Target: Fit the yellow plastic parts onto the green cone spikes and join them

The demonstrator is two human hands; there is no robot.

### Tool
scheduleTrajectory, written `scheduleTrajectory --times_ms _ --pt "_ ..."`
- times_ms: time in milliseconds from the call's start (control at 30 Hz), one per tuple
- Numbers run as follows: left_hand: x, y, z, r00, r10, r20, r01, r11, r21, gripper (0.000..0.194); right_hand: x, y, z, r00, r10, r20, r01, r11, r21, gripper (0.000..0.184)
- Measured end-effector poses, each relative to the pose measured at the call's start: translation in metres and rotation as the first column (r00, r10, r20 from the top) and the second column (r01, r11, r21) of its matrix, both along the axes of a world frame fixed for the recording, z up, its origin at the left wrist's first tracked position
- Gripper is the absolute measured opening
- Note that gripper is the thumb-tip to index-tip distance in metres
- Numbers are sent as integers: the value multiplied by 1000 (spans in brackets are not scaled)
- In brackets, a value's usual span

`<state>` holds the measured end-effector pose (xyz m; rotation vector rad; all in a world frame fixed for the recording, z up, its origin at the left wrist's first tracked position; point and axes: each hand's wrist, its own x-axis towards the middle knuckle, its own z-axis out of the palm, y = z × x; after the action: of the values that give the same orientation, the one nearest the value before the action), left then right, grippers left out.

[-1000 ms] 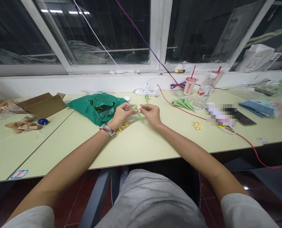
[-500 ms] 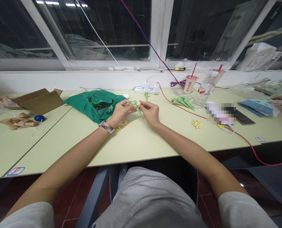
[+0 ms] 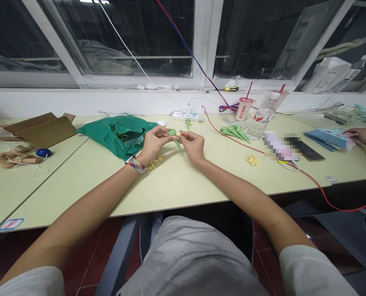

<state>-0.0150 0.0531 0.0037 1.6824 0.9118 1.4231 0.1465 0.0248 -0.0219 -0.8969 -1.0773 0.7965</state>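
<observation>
My left hand [image 3: 154, 140] and my right hand [image 3: 191, 146] meet in the middle of the table, over a small green paper cone [image 3: 176, 139]. Its point faces down and toward me. My left fingers pinch the cone's wide end. My right fingertips pinch a small pale yellow piece [image 3: 179, 134] at the cone's mouth, partly hidden by the fingers. A loose pile of yellow pieces [image 3: 155, 161] lies below my left hand, and a single green cone [image 3: 187, 123] stands beyond my hands.
Several green cones [image 3: 235, 134] lie near a red wire [image 3: 229, 136] on the right. Beyond them stand a power strip [image 3: 187, 116] and a water bottle [image 3: 260, 121]. A green plastic bag [image 3: 116, 135] lies to the left. A co-worker's hand [image 3: 363, 137] rests at the far right.
A co-worker's hand has come in from the right edge. The whole scene has drifted slightly up and left in the view. My hands still hold the cone and yellow piece together.
</observation>
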Motion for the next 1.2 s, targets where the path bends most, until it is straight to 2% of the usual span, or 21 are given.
scheduleTrajectory --times_ms 167,300,400,467,533,567,667,733,833,900,967,1067,1200 --pt "0 -1 0 1000 10 5 -11 1000 7 50 1 0 1 1000 1 11 -1 1000 -16 32" --pt "0 2 -3 994 -70 82 75 995 -61 48 2 2 2 999 31 43 -32 999 14 30" --pt "1 0 -2 982 -132 134 148 982 -120 47 13 -1 8 984 89 152 -93 995 20 29" --pt "2 -2 1 975 -162 150 185 970 -159 48 31 -8 14 957 65 282 -85 995 61 26" --pt "1 -3 3 969 -189 160 218 957 -190 49 61 -20 22 884 -45 465 -14 992 123 23" --pt "1 -4 4 966 -200 165 231 952 -200 49 80 -28 25 815 -88 573 14 991 132 23" --pt "1 -3 4 956 -234 178 269 940 -209 49 146 -55 35 515 -192 835 198 975 102 20" --pt "1 -3 4 950 -259 175 294 931 -217 50 189 -74 39 357 -166 919 333 942 41 21" --pt "2 -5 3 945 -285 159 316 920 -231 53 238 -95 40 222 -81 972 532 845 -51 23" --pt "3 -6 3 944 -295 146 323 916 -239 53 257 -104 37 192 -8 981 601 792 -111 22" --pt "3 -7 2 946 -300 122 322 913 -250 53 267 -109 32 199 54 979 625 762 -169 22" --pt "4 -7 2 949 -300 93 314 912 -265 53 274 -108 23 214 90 973 616 761 -206 22" --pt "4 -7 1 954 -282 105 300 915 -271 53 278 -100 13 215 55 975 607 775 -178 21"
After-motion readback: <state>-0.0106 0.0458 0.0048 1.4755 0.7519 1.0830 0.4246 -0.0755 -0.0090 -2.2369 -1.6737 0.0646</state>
